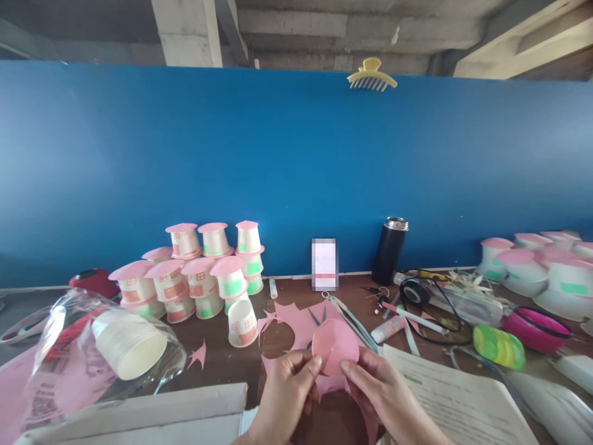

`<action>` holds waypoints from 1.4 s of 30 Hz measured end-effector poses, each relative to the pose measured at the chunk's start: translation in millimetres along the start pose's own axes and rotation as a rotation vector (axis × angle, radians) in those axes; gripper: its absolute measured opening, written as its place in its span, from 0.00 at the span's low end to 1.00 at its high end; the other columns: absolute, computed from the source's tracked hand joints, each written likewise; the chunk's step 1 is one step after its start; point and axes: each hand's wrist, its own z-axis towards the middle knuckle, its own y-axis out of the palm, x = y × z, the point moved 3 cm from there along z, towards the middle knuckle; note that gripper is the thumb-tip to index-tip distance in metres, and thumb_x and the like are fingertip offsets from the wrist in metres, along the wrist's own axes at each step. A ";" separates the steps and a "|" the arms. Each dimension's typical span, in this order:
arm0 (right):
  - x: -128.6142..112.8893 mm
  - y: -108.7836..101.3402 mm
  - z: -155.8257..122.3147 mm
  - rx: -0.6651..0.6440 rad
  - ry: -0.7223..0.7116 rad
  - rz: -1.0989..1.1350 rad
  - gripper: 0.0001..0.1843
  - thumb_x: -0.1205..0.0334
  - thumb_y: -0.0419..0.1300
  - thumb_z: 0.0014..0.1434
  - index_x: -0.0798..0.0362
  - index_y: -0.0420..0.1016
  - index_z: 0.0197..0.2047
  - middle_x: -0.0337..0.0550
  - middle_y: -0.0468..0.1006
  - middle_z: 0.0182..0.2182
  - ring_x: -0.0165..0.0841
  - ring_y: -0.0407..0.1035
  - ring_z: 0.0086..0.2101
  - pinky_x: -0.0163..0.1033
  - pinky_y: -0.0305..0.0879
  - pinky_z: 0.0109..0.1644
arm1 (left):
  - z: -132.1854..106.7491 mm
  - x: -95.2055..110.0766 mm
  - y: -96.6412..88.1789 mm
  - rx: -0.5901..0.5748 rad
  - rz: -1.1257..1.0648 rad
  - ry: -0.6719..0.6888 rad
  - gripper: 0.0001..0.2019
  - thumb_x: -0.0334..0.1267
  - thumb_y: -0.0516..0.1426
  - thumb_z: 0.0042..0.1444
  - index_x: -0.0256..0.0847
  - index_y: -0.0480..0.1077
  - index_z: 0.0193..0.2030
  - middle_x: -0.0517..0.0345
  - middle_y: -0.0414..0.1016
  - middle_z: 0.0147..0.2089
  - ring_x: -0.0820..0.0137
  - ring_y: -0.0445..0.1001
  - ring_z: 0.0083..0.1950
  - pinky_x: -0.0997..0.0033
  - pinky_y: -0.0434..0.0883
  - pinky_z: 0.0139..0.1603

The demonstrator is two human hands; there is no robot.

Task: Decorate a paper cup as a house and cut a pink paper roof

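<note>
My left hand (286,388) and my right hand (380,390) are low in the middle of the view, both pinching a round pink paper cone (335,347) by its lower edge. The cone is held just above the brown table, over a sheet of pink paper scraps (291,321) with jagged cut edges. An upside-down paper cup (241,322) with pink window stickers stands alone a little to the left of my hands. Behind it is a stacked pile of finished cup houses (199,272) with pink roofs.
A plastic sleeve of plain white cups (125,345) lies at left over a cardboard box (152,414). A black flask (390,250), black tape roll (414,290), glue stick (388,330), printed sheet (458,402), pink bowl (537,329) and more cup houses (537,266) sit at right. A blue partition (296,167) backs the table.
</note>
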 end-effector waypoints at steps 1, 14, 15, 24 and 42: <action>1.3 -0.5 0.0 -0.001 -0.003 -0.009 0.21 0.44 0.64 0.51 0.56 0.72 0.30 0.32 0.63 0.18 0.25 0.54 0.20 0.31 0.48 0.23 | -0.3 0.1 0.2 -0.002 -0.004 -0.006 0.20 0.56 0.56 0.55 0.37 0.70 0.33 0.66 0.64 0.17 0.78 0.58 0.18 0.77 0.54 0.20; 14.1 -9.1 5.6 -0.002 -0.124 -0.198 0.18 0.48 0.58 0.60 0.55 0.68 0.29 0.34 0.65 0.20 0.27 0.58 0.22 0.33 0.52 0.26 | -3.8 5.3 0.3 0.001 0.037 -0.003 0.22 0.57 0.55 0.56 0.36 0.71 0.34 0.66 0.64 0.17 0.77 0.58 0.17 0.76 0.52 0.21; 14.8 -9.5 5.6 0.002 -0.125 -0.206 0.18 0.49 0.58 0.60 0.55 0.68 0.29 0.33 0.65 0.20 0.27 0.58 0.22 0.33 0.52 0.26 | -3.9 5.4 0.3 0.000 0.037 -0.005 0.22 0.57 0.55 0.55 0.36 0.71 0.35 0.66 0.65 0.17 0.77 0.58 0.17 0.76 0.53 0.20; 11.6 -8.3 6.9 0.025 -0.151 -0.255 0.18 0.49 0.58 0.60 0.54 0.68 0.27 0.34 0.66 0.20 0.28 0.58 0.22 0.33 0.54 0.26 | -2.7 5.4 1.2 0.003 0.041 -0.028 0.23 0.58 0.56 0.53 0.36 0.71 0.32 0.65 0.66 0.17 0.78 0.58 0.16 0.76 0.53 0.20; 10.8 -6.5 4.8 0.019 -0.144 -0.281 0.17 0.49 0.57 0.60 0.54 0.70 0.28 0.34 0.66 0.21 0.29 0.59 0.23 0.33 0.54 0.26 | -0.2 -0.2 1.1 0.010 0.063 0.001 0.18 0.52 0.58 0.54 0.35 0.73 0.33 0.64 0.66 0.17 0.77 0.59 0.16 0.77 0.54 0.19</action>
